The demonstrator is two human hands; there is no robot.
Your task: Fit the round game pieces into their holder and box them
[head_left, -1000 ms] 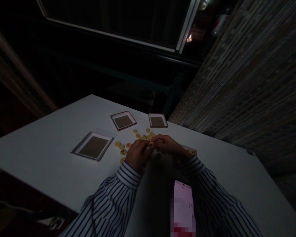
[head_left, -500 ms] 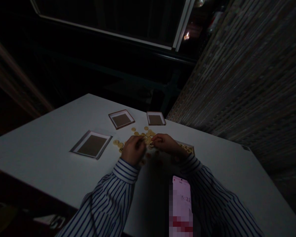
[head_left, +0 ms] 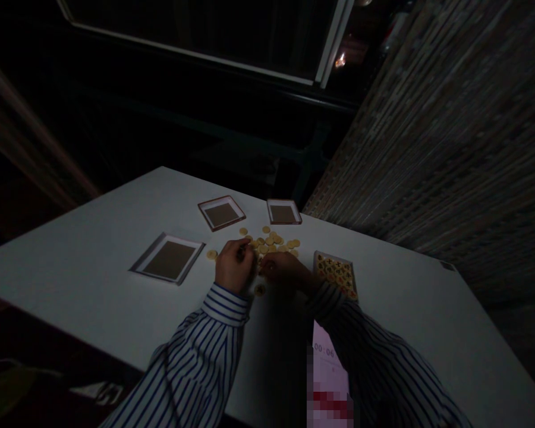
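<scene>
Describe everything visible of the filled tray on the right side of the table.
The filled tray is shallow, four-sided and pale-rimmed; its material is unclear in this dim light. Inside, round yellowish pieces lie in rows, with dark and some red markings too small to read. It rests flat on the white table, right of the right hand. The striped sleeve hides its near edge; whether they touch is unclear.

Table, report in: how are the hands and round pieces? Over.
Left hand, right hand at round pieces, grip unclear. Pieces loose beyond both hands; more in tray. Right sleeve partly hides phone.
</scene>
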